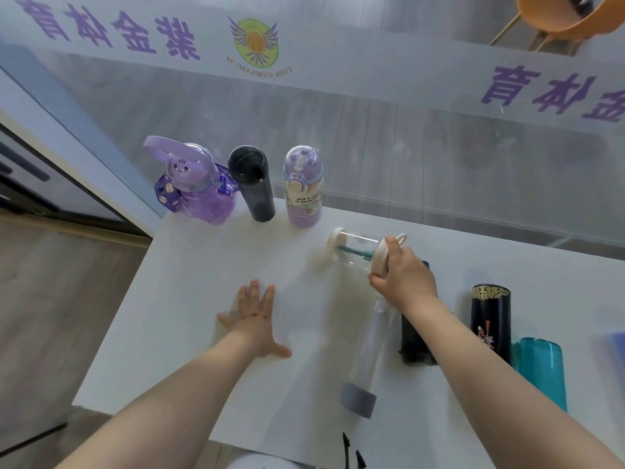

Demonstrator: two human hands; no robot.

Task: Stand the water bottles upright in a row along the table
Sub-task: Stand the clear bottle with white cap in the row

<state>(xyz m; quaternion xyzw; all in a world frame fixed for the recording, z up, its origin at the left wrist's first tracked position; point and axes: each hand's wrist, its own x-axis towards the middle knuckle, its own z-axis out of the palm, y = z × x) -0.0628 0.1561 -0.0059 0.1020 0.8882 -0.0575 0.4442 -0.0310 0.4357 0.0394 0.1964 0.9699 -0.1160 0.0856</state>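
Observation:
Three bottles stand upright in a row along the far edge of the white table [203, 299]: a purple cat-lidded bottle [199, 191], a dark grey bottle [253, 184] and a lilac cartoon bottle [303, 187]. My right hand [402, 275] grips the cream lid of a clear bottle [356, 250], which is tilted with its base pointing left, just right of the row. My left hand [255, 316] lies flat on the table, fingers spread, holding nothing. Lying on their sides are a clear bottle with a grey cap [367, 370], a black bottle [414, 340], a black patterned bottle [491, 319] and a teal bottle [541, 370].
A glass wall with purple lettering [135, 32] rises behind the table's far edge. An orange chair [568, 15] shows beyond the glass at top right. The table's left edge drops to a wooden floor [50, 299].

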